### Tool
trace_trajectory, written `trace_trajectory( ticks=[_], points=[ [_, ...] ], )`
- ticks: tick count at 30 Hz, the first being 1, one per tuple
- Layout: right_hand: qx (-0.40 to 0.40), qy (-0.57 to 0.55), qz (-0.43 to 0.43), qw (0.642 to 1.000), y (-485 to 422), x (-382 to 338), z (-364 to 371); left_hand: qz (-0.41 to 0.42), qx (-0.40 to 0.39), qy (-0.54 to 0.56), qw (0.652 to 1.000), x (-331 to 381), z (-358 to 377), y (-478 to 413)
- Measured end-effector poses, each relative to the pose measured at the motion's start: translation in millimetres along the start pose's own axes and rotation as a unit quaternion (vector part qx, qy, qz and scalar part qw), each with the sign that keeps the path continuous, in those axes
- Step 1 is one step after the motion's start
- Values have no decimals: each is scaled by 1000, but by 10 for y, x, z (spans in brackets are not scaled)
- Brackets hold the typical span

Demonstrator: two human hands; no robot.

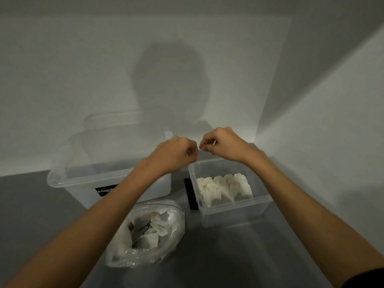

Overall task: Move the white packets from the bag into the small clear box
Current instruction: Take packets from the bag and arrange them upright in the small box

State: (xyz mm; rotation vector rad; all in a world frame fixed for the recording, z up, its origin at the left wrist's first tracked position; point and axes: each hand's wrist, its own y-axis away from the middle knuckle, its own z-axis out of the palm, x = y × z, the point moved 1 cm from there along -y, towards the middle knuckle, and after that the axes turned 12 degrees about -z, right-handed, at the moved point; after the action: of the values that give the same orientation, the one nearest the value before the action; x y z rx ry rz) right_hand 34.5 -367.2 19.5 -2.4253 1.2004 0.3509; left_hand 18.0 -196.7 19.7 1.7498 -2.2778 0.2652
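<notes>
Left hand (176, 153), right hand (223, 145), at 12 o'clock of small clear box (234, 213): curled fingers each pinch a white sliver (214, 142), unidentifiable.

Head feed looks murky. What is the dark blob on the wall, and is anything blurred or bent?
Head view: dim, greenish light; the blob is a shadow on the wall. Head view: wide-angle bends the wall edges. Head view: left hand and right hand are slightly blurred, so the thin white strand they pinch barely reads; packets in the small clear box are legible.
</notes>
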Motion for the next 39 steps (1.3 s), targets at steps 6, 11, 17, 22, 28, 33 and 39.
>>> trace_trajectory(
  ticks=[6, 11, 17, 22, 28, 33, 39],
  points=[
    [-36, -51, -50, 997, -58, -663, 279, -60, 6, 33, 998, -453, -79, 459],
    [-103, -81, -56, 990, -31, -951, 809, -148, -114, 41, 982, -890, 152, 799],
    [-250, -89, -17, 964, 158, -1045, 1443, -223, -296, -16, 929, -1161, 735, 1016],
    [-203, -29, 42, 978, 220, -938, 1729, -274, -183, -6, 944, -1230, 1235, 938],
    [-160, -49, 78, 983, 237, -870, 1767, -345, -28, 90, 934, -1161, 1612, 891],
    [-139, -88, 99, 981, 245, -852, 1795, -365, 34, 134, 921, -1165, 1646, 921],
    [-74, -144, 127, 979, 287, -879, 1783, -336, 40, 212, 917, -1201, 1439, 1050]
  ],
)
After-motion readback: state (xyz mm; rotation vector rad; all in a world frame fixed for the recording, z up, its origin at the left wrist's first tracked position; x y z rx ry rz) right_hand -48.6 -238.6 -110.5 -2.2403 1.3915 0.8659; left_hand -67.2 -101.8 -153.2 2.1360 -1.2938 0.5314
